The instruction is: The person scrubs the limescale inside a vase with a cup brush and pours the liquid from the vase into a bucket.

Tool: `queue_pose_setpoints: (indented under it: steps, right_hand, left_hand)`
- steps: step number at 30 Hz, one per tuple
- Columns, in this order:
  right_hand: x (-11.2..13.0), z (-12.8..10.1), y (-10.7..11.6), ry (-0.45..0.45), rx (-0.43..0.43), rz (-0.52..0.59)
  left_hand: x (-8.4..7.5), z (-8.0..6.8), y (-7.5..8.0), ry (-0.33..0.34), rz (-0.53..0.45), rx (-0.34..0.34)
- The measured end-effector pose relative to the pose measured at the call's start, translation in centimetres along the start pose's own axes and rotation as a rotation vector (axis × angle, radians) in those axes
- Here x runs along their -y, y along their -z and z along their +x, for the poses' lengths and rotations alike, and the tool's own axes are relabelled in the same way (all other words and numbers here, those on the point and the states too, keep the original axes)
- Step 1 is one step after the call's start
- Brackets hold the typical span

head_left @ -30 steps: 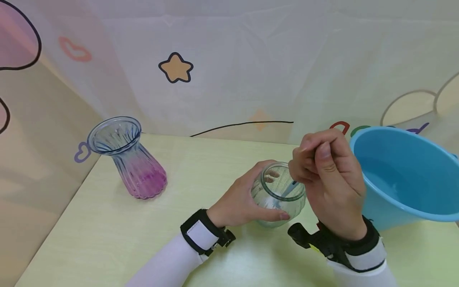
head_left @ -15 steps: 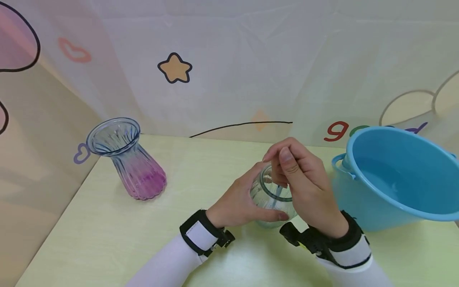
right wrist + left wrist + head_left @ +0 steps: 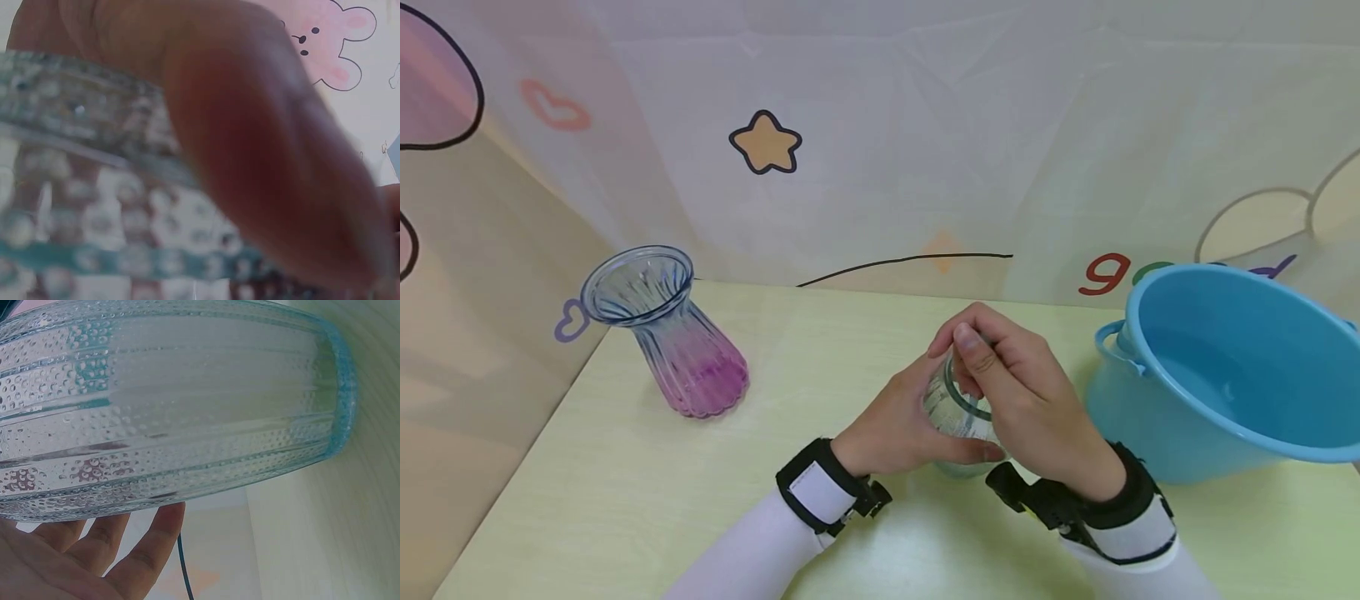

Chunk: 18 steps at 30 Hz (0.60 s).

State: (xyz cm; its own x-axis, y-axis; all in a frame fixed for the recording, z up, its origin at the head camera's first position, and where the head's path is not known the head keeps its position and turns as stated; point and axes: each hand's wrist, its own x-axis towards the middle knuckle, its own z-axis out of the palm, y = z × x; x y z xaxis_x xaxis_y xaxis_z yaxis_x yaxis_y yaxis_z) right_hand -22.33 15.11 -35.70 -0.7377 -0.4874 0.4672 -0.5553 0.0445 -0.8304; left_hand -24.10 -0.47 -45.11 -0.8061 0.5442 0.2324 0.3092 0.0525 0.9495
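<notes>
A ribbed clear glass jar [image 3: 957, 417] stands on the table, gripped around its side by my left hand [image 3: 895, 421]. Fingertips [image 3: 159, 525] lie along its far side in the left wrist view, where a pale cloudy shape shows through the glass. My right hand [image 3: 1033, 396] is over the mouth, fingers curled and thumb against them, pinching a slim grey-blue handle [image 3: 972, 403] that runs down into the jar. The handle's lower end is hidden, and I cannot tell what tool it is. A blurred thumb [image 3: 250, 144] crosses the dotted glass in the right wrist view.
To the left, a fluted vase [image 3: 688, 350], blue above and pink below, stands on the pale table [image 3: 587, 508]. A large blue bucket [image 3: 1165, 425] with a side handle sits close on the right. A printed curtain [image 3: 880, 150] hangs behind.
My right hand has come left and down from beside the bucket to the jar's mouth, taking the handle deeper in. My left hand and the jar have stayed in place.
</notes>
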Motion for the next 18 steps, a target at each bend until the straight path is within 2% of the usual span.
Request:
queue_pose_setpoints:
  steps: [5,10,15,18]
  right_hand:
    - [0.0,0.0,-0.1,0.009,-0.029,-0.008]
    - [0.0,0.1,-0.1,0.109,-0.125,0.081]
    - [0.1,0.1,0.4,0.230,-0.227,0.234]
    - [0.1,0.2,0.9,0.337,-0.267,0.375]
  left_hand:
    - [0.0,0.0,0.0,-0.003,-0.007,0.000]
    - [0.1,0.0,0.0,-0.009,-0.004,-0.010]
    - [0.1,-0.1,0.0,0.016,0.030,-0.030]
    - [0.0,-0.1,0.0,0.020,0.055,-0.036]
